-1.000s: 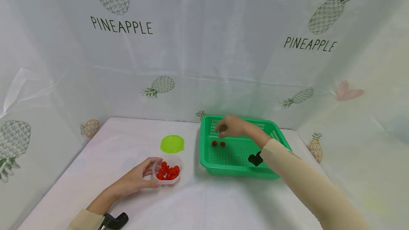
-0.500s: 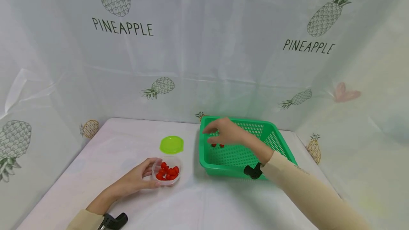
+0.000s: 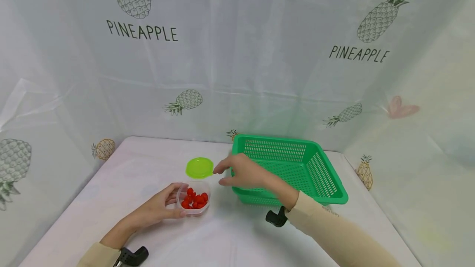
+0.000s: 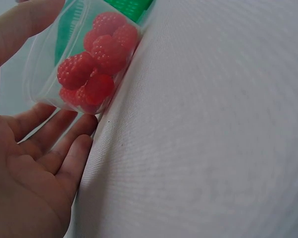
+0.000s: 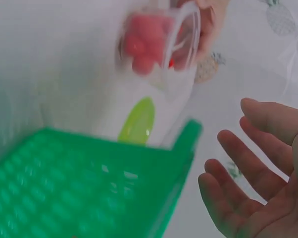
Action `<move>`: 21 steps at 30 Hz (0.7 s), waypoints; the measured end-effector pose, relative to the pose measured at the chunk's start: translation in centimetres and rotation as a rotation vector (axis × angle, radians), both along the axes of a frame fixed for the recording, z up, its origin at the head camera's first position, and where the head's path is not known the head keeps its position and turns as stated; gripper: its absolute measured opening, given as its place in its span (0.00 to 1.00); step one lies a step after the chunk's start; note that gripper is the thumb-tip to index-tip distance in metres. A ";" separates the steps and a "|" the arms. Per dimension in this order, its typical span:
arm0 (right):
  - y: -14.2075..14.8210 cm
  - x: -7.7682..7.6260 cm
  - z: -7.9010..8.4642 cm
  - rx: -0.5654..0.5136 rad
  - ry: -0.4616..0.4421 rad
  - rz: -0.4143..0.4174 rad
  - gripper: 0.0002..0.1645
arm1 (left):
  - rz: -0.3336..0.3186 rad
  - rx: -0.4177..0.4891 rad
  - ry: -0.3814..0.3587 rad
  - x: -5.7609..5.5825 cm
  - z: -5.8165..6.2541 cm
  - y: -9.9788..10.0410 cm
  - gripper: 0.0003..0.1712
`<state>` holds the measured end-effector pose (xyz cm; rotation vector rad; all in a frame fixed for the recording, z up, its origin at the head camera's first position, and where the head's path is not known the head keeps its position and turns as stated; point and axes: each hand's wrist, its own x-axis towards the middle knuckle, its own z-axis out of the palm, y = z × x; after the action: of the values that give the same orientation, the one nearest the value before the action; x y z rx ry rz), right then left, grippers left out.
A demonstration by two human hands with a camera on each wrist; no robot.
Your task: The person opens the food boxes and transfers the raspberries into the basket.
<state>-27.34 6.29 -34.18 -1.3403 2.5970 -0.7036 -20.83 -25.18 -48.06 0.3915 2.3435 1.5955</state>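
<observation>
My left hand [image 3: 157, 208] holds a small clear plastic container [image 4: 42, 79] on the table, thumb on the near side and fingers on the far side. Inside lie several red raspberries [image 4: 108, 52], also visible in the head view. My right hand [image 3: 245, 172] hangs over the left rim of a green basket [image 3: 274, 149]. In the right wrist view its fingers [image 5: 245, 161] are spread and relaxed, with nothing between them. The right fingertips come close to a lime-green lid [image 3: 199, 167] in the head view. The right hand hides the basket's left part.
The lid lies flat behind the container, left of the basket. A white cloth covers the table [image 3: 156, 164], and a sheet [image 3: 259, 61] printed with pineapples hangs behind and at the sides.
My right hand has moved left and nearer, from above the basket's inside to its left rim, its fingers spreading. The two raspberries seen in the basket are now hidden. The left hand has stayed still.
</observation>
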 end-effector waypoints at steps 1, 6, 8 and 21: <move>-0.4 0.2 -0.2 0.004 -0.009 -0.006 0.17 | -0.001 0.001 0.002 0.0 0.0 0.0 0.51; -2.1 0.8 -1.5 0.020 -0.010 -0.005 0.15 | -0.007 0.014 -0.001 0.0 0.0 -0.2 0.50; -2.8 1.0 -2.0 0.031 0.005 -0.003 0.14 | -0.005 0.013 -0.002 0.0 0.0 -0.1 0.51; -5.2 1.4 -4.9 0.061 0.017 -0.034 0.14 | -0.011 0.022 0.004 0.4 0.1 -0.1 0.50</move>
<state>-25.89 1.07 -39.06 -1.2927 2.6377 -0.6162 -20.46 -25.31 -48.01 0.4122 2.3238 1.6184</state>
